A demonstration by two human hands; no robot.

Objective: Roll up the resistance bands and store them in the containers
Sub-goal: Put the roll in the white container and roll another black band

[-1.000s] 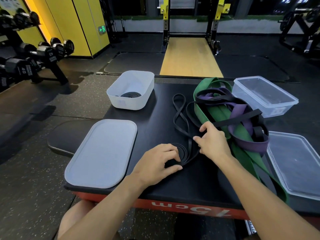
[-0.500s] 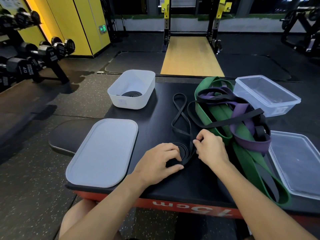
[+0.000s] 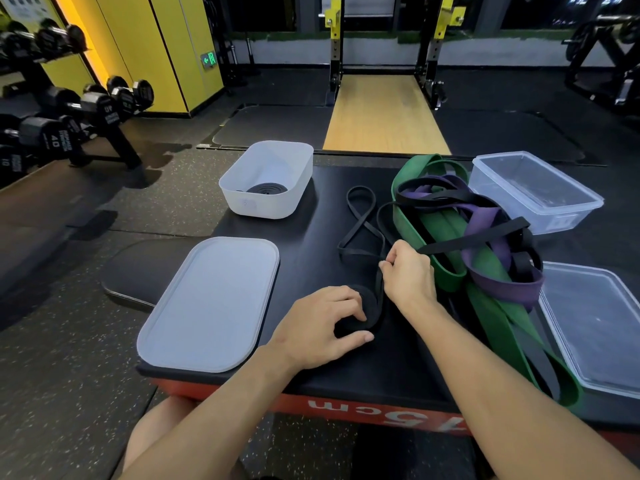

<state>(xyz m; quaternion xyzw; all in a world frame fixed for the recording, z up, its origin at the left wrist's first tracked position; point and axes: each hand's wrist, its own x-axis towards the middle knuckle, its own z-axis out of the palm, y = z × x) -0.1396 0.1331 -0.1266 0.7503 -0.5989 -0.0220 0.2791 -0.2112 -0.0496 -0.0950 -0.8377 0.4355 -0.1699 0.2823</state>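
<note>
Rolling the thin black band [image 3: 361,221] at lower centre of the bench [image 3: 311,237].
My left hand [image 3: 322,327] grips the coil [image 3: 366,298] flat so it can't spring open, and my right hand [image 3: 408,275] pinches the loose tail taut for feeding. The white container [image 3: 242,202], upper left, holds one finished roll [image 3: 266,189].

Black platform [image 3: 308,237] — bands [image 3: 438,230], tubs [image 3: 242,200], lids [image 3: 214,299].
</note>
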